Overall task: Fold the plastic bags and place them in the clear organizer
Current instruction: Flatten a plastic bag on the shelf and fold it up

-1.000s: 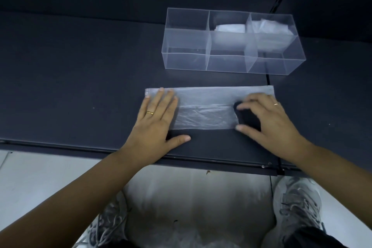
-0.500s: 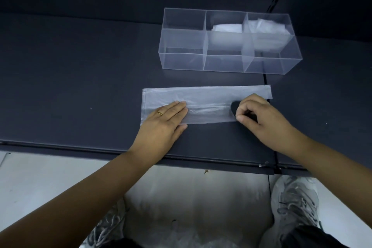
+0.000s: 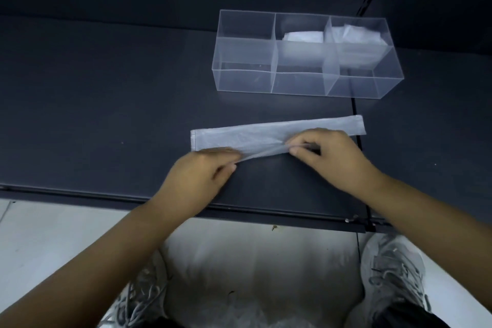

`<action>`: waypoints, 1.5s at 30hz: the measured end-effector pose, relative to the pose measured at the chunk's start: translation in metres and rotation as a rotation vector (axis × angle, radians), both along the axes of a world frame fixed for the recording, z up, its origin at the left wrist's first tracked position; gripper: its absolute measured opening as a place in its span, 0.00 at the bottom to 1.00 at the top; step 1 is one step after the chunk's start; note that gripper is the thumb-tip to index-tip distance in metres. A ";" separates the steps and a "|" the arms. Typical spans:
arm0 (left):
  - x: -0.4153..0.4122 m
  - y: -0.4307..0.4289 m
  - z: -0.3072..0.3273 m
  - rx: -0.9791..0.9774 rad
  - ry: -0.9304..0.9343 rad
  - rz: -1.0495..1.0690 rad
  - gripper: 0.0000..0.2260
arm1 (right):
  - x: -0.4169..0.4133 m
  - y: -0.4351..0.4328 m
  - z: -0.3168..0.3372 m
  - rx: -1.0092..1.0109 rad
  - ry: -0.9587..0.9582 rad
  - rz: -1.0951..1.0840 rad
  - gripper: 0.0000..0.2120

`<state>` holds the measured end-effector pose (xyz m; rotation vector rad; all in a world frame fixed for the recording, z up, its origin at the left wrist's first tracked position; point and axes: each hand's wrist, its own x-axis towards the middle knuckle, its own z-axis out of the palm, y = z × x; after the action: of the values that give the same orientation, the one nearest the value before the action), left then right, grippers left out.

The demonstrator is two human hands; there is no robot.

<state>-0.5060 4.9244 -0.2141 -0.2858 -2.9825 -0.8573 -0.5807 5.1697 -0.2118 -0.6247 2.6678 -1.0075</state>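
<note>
Dark bench (image 3: 106, 93), plastic bag (image 3: 266, 134) lying as a strip near the clear organizer (image 3: 245, 81). Both left hand (image 3: 199, 176) and right hand (image 3: 330, 153) pinch its near edge; slippery film could slide, folding crooked.

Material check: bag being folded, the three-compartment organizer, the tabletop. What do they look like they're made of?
Plastic bag: thin translucent film, probably polyethylene; it wrinkles and the pinched near edge lifts limply. Clear organizer: rigid transparent plastic, maybe acrylic; faintly frosted walls, crisp straight edges. Table: dark, matte, low glare; material unclear, perhaps laminate or painted board.
</note>
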 end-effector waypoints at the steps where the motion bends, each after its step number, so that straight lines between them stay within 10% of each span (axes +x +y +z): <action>1: -0.001 -0.011 0.003 0.086 -0.059 0.084 0.08 | -0.005 0.006 0.001 -0.036 -0.083 -0.035 0.04; 9: -0.022 -0.054 0.003 0.839 -0.513 0.614 0.07 | -0.027 0.007 -0.007 -0.210 -0.308 -0.349 0.08; 13: -0.027 -0.052 -0.001 0.681 -0.427 0.679 0.05 | -0.032 -0.003 -0.009 -0.070 -0.232 -0.384 0.12; 18: -0.006 -0.013 0.005 -0.034 0.302 0.392 0.11 | -0.034 -0.008 -0.008 -0.003 -0.205 -0.384 0.13; 25: 0.007 0.016 -0.031 -0.510 -0.129 -0.022 0.37 | -0.034 -0.011 -0.006 0.058 -0.201 -0.398 0.11; 30: 0.007 0.017 -0.035 -0.540 -0.138 -0.017 0.36 | -0.005 -0.042 0.005 0.129 0.455 -0.194 0.20; 35: 0.008 0.015 -0.035 -0.506 -0.118 -0.044 0.35 | 0.024 -0.070 -0.021 0.297 0.150 0.370 0.29; 45: 0.007 0.016 -0.035 -0.527 -0.102 -0.033 0.36 | -0.005 0.044 -0.031 0.649 0.141 0.135 0.41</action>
<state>-0.4989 4.9402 -0.2489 -0.3056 -3.2554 -0.0683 -0.5852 5.2133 -0.2424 -0.7230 2.7837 -0.0357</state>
